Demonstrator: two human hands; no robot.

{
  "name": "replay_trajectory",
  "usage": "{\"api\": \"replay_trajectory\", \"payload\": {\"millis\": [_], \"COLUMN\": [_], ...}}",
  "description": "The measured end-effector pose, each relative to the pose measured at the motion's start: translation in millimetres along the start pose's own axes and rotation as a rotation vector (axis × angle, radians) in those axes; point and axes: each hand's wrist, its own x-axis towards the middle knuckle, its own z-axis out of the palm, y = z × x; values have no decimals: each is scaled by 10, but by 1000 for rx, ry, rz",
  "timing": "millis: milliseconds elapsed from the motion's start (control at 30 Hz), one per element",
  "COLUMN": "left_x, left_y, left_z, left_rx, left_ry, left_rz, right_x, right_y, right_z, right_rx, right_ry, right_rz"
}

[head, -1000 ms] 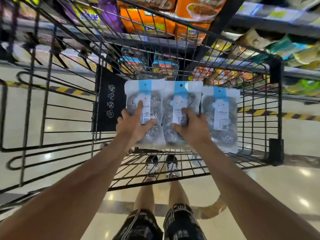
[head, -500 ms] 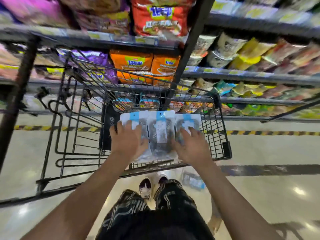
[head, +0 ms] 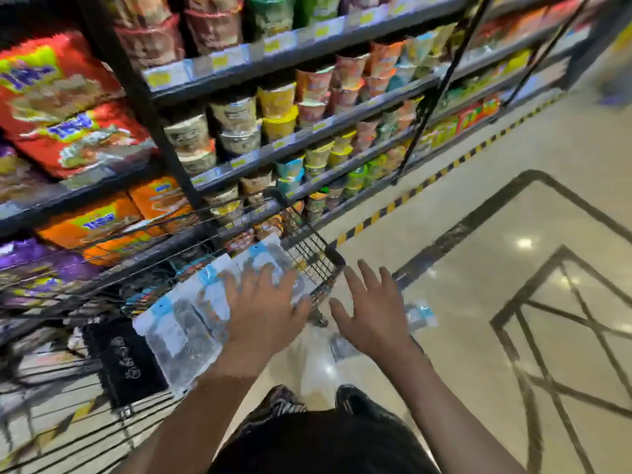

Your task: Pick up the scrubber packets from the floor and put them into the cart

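Note:
Three white-and-blue scrubber packets [head: 186, 323] lie side by side inside the black wire cart [head: 316, 251]. My left hand [head: 263, 309] lies flat on the packets with fingers spread. My right hand [head: 371, 309] hovers open to the right of the cart's corner, holding nothing. More scrubber packets [head: 419, 314] lie on the floor beyond my right hand, partly hidden by it. The frame is blurred by motion.
Store shelves [head: 239, 159] packed with cup noodles and snack bags stand right behind the cart. A yellow-black striped line [head: 403, 200] runs along the shelf base. Glossy beige floor [head: 513, 234] with dark inlay lines spreads to the right. My legs are below.
The view swung right and tilted. My right hand left the packets and moved out past the cart's right corner. My left hand stays on the packets in the cart.

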Motion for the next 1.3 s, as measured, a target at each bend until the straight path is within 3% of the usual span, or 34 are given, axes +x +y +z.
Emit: {"api": "replay_trajectory", "payload": {"millis": [300,567,700,1000,1300], "left_x": [-21,-264,-277,443,1254], "left_y": [1809,3007,3136,3082,2953], "left_z": [428,923,1125,1679,3082], "left_rx": [95,78,122,226,194], "left_ry": [-126,-192,-163,-345,-459], "left_rz": [272,334,323,286,195], "right_x": [-1298,-1877,-1703,-808,177], "right_y": [1925,3133,3381,3575,4059], "right_z": [-243,-302,-197,183,1703], "right_rx": [0,-22,-31,21,48], "right_ry": [67,-24,-102,-230,-469], "right_rz": [391,485,430,378,265]}}
